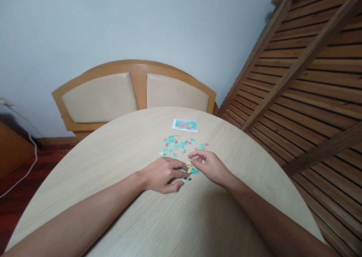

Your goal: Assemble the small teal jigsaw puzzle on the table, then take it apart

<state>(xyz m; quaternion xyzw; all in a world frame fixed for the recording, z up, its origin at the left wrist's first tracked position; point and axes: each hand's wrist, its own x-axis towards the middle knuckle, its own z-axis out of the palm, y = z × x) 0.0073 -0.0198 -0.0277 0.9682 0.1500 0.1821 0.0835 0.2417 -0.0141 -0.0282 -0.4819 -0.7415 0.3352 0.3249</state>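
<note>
Head view: both hands (165, 174) (210, 166) angle inward around puzzle pieces (195, 171).

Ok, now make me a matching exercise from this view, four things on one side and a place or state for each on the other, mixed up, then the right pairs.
Column one
1. Picture card
2. Loose puzzle pieces
3. Left hand
4. Slatted wooden panel

Column two
A. Brown, filling the right side of the view
B. Back turned up, fingers extended
C. On the tabletop, near its far edge
D. Strewn about, many of them turquoise

Right pairs
1 with C
2 with D
3 with B
4 with A
</note>
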